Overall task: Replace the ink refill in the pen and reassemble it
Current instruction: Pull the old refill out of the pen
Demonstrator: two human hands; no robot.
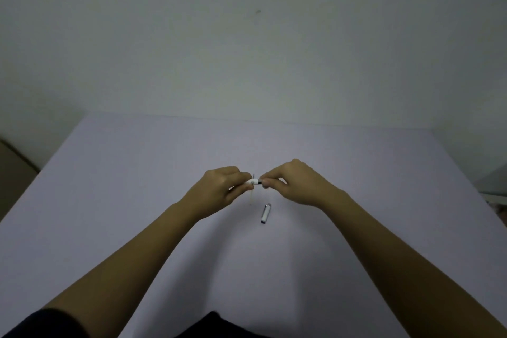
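wall (247,35): plain pale grey-white, filling the upper half of the view, with one small dark speck high up near the middle; no writing on it.
worktop (137,173): broad, flat, pale lilac-grey surface reaching from the wall to the near edge; no print or marks to read.
arms: two bare forearms reach in from the lower corners and meet over the middle of the worktop; a dark sleeve (46,322) shows at the lower left.
left hand (219,189): raised just above the worktop, fingers (241,185) curled tight round the white end of the pen body.
right hand (293,184): opposite the left, thumb and fingertips pinched narrow on the other end of the same pen body.
pen body (254,181): short white piece with a dark band, held level between the two hands; any brand or lettering is too small to read.
pen cap (266,213): white with a silvery clip, lying on the worktop just nearer than the hands, touched by neither; no legible label.
refill (251,196): thin pale rod below and behind the held pen body, running down toward the worktop; whether it lies flat or is held cannot be told.
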